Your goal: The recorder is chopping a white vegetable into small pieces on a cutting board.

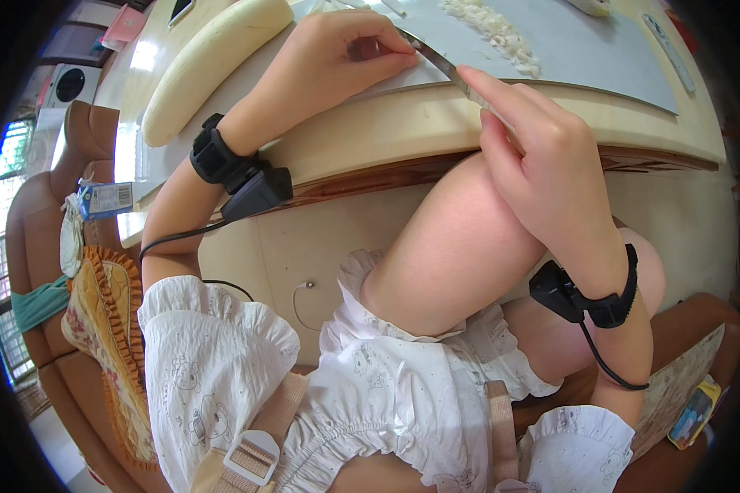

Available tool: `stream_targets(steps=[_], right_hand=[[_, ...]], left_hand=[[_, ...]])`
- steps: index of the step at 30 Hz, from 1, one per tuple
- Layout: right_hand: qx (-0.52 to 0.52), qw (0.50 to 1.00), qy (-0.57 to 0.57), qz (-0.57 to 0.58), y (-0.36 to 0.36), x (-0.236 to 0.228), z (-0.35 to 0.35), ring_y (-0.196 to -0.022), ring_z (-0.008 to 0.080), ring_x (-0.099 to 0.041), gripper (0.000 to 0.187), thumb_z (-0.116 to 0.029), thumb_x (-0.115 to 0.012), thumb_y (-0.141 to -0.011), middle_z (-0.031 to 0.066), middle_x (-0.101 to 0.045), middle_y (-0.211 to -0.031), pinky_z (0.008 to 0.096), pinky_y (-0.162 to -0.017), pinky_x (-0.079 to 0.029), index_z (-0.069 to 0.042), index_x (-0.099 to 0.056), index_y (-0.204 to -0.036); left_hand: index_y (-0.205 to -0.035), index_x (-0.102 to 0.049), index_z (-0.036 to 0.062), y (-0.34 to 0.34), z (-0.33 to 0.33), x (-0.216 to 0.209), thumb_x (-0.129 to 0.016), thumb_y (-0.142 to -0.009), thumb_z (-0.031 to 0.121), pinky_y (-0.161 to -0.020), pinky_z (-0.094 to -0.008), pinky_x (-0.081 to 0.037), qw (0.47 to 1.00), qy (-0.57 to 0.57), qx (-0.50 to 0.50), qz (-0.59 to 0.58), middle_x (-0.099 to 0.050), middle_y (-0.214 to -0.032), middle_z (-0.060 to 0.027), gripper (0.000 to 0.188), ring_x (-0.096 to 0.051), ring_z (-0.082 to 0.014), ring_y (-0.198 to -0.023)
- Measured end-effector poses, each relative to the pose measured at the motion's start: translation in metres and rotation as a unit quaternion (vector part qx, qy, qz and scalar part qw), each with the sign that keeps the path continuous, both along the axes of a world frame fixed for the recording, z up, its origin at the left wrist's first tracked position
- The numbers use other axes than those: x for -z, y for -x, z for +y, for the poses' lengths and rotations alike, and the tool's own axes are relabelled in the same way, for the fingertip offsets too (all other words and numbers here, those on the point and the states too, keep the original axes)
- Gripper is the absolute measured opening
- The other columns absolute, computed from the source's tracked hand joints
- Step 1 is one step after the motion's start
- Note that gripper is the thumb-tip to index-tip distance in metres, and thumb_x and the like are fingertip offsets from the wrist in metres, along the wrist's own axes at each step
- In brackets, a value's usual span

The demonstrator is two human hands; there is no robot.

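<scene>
My right hand (543, 148) is closed round a knife (440, 62), its index finger stretched along the blade; the palm hides the handle. The narrow blade slants up and left over the near edge of a grey cutting board (608, 49). At the blade's far end my left hand (353, 53) has its thumb and fingertips pressed together; what is between them, if anything, is hidden. Finely chopped white pieces (497, 37) lie in a strip on the board. Left of my left hand rests a long pale peeled vegetable (214, 70), perhaps a daikon.
The table's near edge (436, 123) runs just above my raised knee. A long grey tool (670, 53) lies at the right, and a phone (181, 10) at the far left. A blue-and-white carton (107, 200) stands by the left corner. Cables hang from both wrist straps.
</scene>
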State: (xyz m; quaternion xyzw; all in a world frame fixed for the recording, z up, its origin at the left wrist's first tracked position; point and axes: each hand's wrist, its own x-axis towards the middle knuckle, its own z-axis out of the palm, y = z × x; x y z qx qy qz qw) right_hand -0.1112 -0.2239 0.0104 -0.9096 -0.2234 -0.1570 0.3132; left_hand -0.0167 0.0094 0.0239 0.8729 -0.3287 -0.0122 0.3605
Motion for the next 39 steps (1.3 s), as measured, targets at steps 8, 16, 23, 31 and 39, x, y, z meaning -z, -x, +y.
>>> stream_targets(steps=[8, 16, 23, 31, 39], right_hand=[[-0.003, 1.000, 0.007, -0.006, 0.002, -0.003, 0.001, -0.067, 0.0285, -0.059, 0.045, 0.007, -0.062, -0.087, 0.0159, -0.065, -0.089, 0.0360, -0.066, -0.049, -0.005, -0.067, -0.131], [0.006, 0.999, 0.037, -0.024, -0.005, -0.003, 0.012, -0.071, 0.0356, -0.061, 0.042, 0.005, -0.061, -0.088, 0.0177, -0.063, -0.087, 0.0427, -0.066, -0.049, -0.004, -0.067, -0.129], [0.026, 0.997, 0.073, -0.004, -0.004, -0.004, 0.012, -0.075, 0.0384, -0.063, 0.040, 0.004, -0.062, -0.088, 0.0175, -0.064, -0.088, 0.0457, -0.068, -0.050, -0.003, -0.067, -0.128], [0.016, 1.000, -0.015, -0.020, 0.001, 0.001, 0.004, -0.070, 0.0314, -0.062, 0.043, 0.005, -0.061, -0.089, 0.0168, -0.066, -0.089, 0.0390, -0.067, -0.050, -0.005, -0.067, -0.131], [0.000, 1.000, 0.002, 0.003, -0.001, -0.001, -0.001, -0.067, 0.0285, -0.061, 0.046, 0.005, -0.062, -0.089, 0.0158, -0.065, -0.088, 0.0374, -0.066, -0.049, -0.006, -0.067, -0.132]], left_hand=[[-0.094, -0.074, -0.0013, -0.001, 0.002, 0.003, -0.078, -0.090, 0.008, -0.061, -0.0252, -0.049, 0.999, 0.027, 0.017, -0.008, -0.071, -0.081, -0.0085, 0.011, -0.060, -0.0103, -0.068], [-0.092, -0.074, -0.0025, -0.008, 0.001, 0.007, -0.079, -0.088, 0.006, -0.061, -0.0258, -0.049, 0.995, 0.062, 0.048, -0.064, -0.073, -0.081, -0.0102, 0.011, -0.061, -0.0116, -0.067], [-0.098, -0.075, 0.0007, -0.008, 0.004, 0.012, -0.077, -0.092, 0.008, -0.070, -0.0242, -0.045, 0.999, 0.016, 0.021, -0.031, -0.065, -0.081, 0.0006, 0.009, -0.053, -0.0067, -0.075], [-0.097, -0.074, 0.0000, -0.004, 0.003, 0.011, -0.077, -0.092, 0.007, -0.069, -0.0242, -0.045, 0.999, 0.026, 0.023, -0.018, -0.064, -0.081, 0.0007, 0.009, -0.053, -0.0070, -0.074], [-0.097, -0.074, 0.0004, -0.005, 0.003, 0.009, -0.077, -0.092, 0.008, -0.071, -0.0235, -0.046, 0.999, 0.024, 0.031, -0.027, -0.065, -0.082, 0.0006, 0.010, -0.055, -0.0072, -0.076]])
